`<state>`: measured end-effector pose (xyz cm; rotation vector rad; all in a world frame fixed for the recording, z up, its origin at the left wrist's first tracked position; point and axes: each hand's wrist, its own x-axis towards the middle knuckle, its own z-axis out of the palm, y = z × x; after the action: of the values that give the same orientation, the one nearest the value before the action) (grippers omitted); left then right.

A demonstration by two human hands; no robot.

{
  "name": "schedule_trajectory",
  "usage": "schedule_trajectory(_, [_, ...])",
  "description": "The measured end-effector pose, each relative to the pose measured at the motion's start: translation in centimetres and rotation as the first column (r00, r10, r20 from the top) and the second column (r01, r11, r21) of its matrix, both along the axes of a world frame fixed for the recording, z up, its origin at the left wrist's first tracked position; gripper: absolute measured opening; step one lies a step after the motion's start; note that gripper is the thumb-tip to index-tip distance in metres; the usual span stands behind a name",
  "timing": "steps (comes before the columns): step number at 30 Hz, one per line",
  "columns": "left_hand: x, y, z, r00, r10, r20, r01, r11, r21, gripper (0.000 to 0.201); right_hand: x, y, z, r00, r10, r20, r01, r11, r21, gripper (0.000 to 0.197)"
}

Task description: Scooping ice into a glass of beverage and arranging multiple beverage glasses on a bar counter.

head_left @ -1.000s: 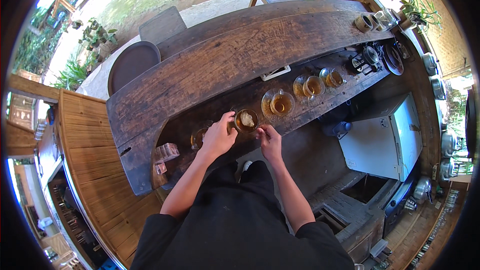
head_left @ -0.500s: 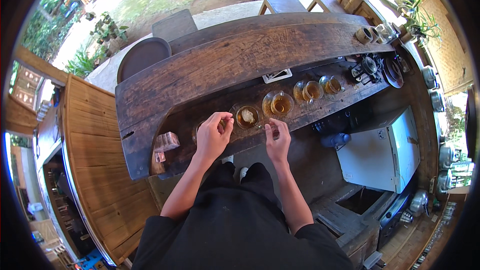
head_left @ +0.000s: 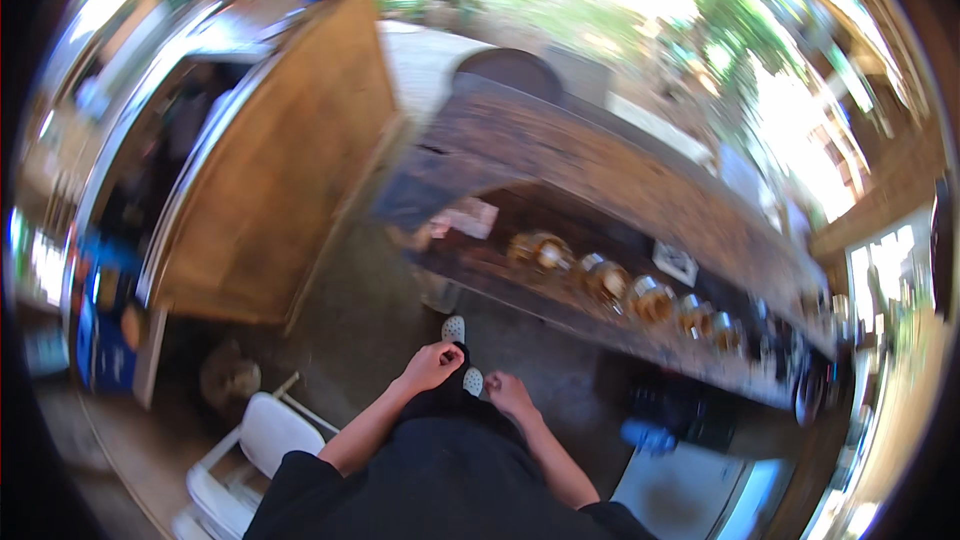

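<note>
My left hand hangs in front of my body above my shoes, its fingers curled toward the thumb. To its right and slightly lower is my right hand, also with bent fingers. Both are blurred, and whatever may be between the fingers cannot be made out. Neither touches the dark wooden counter. On its lower shelf stands a row of glass cups with amber liquid, on saucers. Pale lumps show in the leftmost cup and the cup beside it. The third cup holds plain amber liquid.
Pinkish packets lie at the shelf's left end, and a white box sits behind the cups. A wooden panel stands to the left. A white chair is at lower left, a white fridge at lower right.
My view has swung left, so the counter and cups now appear further right. Both hands have drawn back from the cups toward my body. The white chair has come into view.
</note>
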<state>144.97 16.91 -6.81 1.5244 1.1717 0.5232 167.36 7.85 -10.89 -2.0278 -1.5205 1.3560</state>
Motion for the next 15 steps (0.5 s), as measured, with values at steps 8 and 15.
schedule_trajectory(8, [-14.9,-9.2,-6.7,0.772,0.563,-0.294,-0.618,0.773,-0.141,0.027,-7.9,3.2,-5.6,0.875,0.483,-0.018,-0.48,0.864,-0.152,0.032])
schedule_trajectory(15, [-17.3,-7.3,-4.9,0.834,0.506,-0.22,-0.543,0.824,-0.164,0.031,-11.6,6.2,-4.6,0.926,0.361,-0.11,-0.371,0.923,-0.099,0.031])
